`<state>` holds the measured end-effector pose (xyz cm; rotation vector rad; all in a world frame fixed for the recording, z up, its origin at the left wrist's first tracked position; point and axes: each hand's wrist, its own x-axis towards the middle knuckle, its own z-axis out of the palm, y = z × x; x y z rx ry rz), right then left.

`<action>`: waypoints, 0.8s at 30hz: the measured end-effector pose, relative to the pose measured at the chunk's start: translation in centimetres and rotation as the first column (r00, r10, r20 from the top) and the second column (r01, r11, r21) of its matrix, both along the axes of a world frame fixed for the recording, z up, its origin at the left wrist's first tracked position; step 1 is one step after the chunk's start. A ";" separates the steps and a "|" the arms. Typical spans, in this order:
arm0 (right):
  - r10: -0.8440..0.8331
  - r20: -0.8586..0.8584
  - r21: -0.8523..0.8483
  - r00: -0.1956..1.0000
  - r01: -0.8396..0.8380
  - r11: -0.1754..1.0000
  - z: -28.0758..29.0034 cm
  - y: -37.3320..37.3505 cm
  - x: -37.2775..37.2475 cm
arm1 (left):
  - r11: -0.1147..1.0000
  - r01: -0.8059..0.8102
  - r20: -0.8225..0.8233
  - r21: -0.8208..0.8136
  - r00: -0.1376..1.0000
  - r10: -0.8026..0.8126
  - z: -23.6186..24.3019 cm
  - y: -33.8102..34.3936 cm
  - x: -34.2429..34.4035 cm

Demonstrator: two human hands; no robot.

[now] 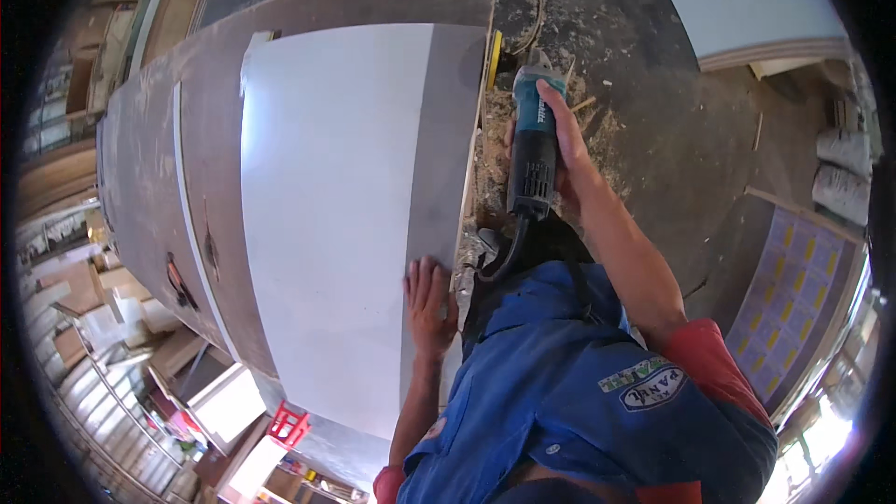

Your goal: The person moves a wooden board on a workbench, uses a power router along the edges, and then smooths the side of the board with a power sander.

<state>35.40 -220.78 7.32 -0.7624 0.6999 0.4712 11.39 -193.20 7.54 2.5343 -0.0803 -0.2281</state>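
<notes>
My right hand [572, 140] is wrapped round the body of a teal and black angle grinder [535, 149], its thumb stretched along the teal part. The grinder's yellow-edged disc [494, 60] stands at the far part of the right edge of a white panel [327, 187]. Whether the disc touches that edge I cannot tell. A grey band [439, 149] runs along the panel's right side. My left hand [431, 303] lies flat with fingers stretched on the near right side of the panel. The grinder's black cord [511, 257] hangs toward my body.
The panel rests on a worn brown worktable [215, 215], with a narrow white strip [193, 215] to its left. Shavings [597, 131] litter the floor on the right. A white board [761, 5] stands at the far right. A red stool [288, 425] is at the near left.
</notes>
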 end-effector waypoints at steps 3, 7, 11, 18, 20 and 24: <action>-0.001 -0.021 0.010 1.000 0.002 1.000 0.2 0.5 -0.3 | 0.978 -0.204 0.085 -0.039 0.975 0.207 -0.7 3.7 -4.5; 0.032 0.026 -0.003 0.999 -0.032 0.999 -1.5 0.8 -1.0 | 0.849 -0.518 0.243 -0.105 0.814 0.527 -1.8 9.8 -10.6; 0.067 0.000 -0.009 0.998 -0.067 0.998 0.4 2.2 -3.5 | 0.718 -0.678 0.258 0.156 0.730 0.633 -2.9 17.2 -18.5; 0.066 0.112 -0.007 0.991 -0.066 0.998 0.0 3.9 -8.8 | 0.659 -0.689 0.269 0.301 0.724 0.635 -3.1 24.4 -24.6; 0.106 0.140 -0.034 0.984 -0.102 0.994 0.2 4.4 -10.6 | 0.682 -0.632 0.247 0.367 0.773 0.584 -3.0 25.5 -24.7; 0.054 0.075 -0.015 0.996 -0.053 0.998 0.4 6.2 -14.3 | 0.697 -0.596 0.243 0.399 0.802 0.546 -3.9 27.0 -25.3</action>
